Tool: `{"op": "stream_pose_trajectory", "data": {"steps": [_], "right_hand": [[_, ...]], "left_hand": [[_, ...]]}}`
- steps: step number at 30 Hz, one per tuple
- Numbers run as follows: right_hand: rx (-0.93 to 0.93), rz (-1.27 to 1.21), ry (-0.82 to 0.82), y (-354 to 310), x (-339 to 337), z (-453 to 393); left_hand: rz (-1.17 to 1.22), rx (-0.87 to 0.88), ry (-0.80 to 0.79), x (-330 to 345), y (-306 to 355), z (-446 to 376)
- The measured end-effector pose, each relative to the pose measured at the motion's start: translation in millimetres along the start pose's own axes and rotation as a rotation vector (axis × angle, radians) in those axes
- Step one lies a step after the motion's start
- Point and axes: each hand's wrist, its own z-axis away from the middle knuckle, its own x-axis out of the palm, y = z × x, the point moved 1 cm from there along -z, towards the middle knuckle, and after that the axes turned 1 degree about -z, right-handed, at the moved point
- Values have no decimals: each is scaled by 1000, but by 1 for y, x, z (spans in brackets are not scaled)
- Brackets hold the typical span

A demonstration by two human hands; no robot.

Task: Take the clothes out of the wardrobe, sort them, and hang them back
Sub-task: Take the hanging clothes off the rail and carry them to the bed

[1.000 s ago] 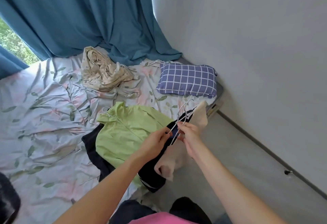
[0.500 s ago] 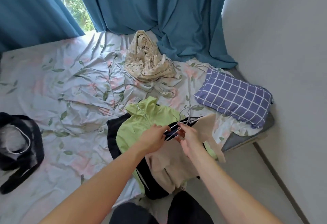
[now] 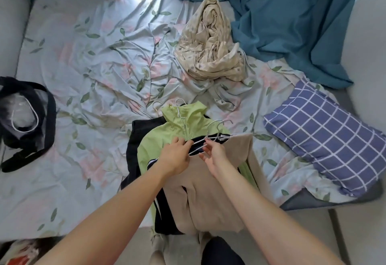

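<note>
A pile of clothes lies at the near edge of the bed [image 3: 87, 72]. On top is a beige garment [image 3: 211, 197], over a lime-green jacket [image 3: 177, 126] and a black garment with white stripes [image 3: 133, 151]. A bunch of thin white hangers [image 3: 217, 134] sticks out of the pile, hooks pointing to the far right. My left hand [image 3: 175, 154] pinches the hangers' wires at their left end. Just to the right, my right hand [image 3: 214, 153] holds the same wires with curled fingers. More hanger hooks [image 3: 177, 105] show at the green collar.
A crumpled cream floral cloth [image 3: 211, 49] lies farther back on the bed. A blue checked pillow [image 3: 325, 139] sits at the right, a black bag [image 3: 27, 114] at the left. Teal curtains [image 3: 288, 13] hang behind, and a white wall stands at the right.
The view has swung left and down, so more of the bed shows. The beige garment has come down flat onto the pile. Both hands keep hold of the hangers.
</note>
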Motion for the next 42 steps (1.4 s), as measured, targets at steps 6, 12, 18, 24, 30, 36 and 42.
{"op": "stream_pose_trajectory", "data": {"steps": [6, 12, 18, 24, 30, 36, 42], "right_hand": [[24, 66, -18, 3, 33, -60], [-44, 155, -36, -20, 67, -90], [-67, 151, -73, -22, 73, -71], [-205, 287, -141, -26, 53, -15], [-495, 777, -296, -21, 43, 85], [-758, 1246, -621, 26, 57, 194], [-918, 1481, -910, 112, 113, 278]], "left_hand": [[70, -64, 101, 29, -40, -4], [182, -36, 107, 62, -66, 43], [252, -107, 113, 82, -75, 105], [281, -208, 194, 44, -76, 145], [318, -339, 346, -9, -62, 205], [367, -524, 537, -37, -46, 307], [378, -696, 760, -32, -75, 430]]}}
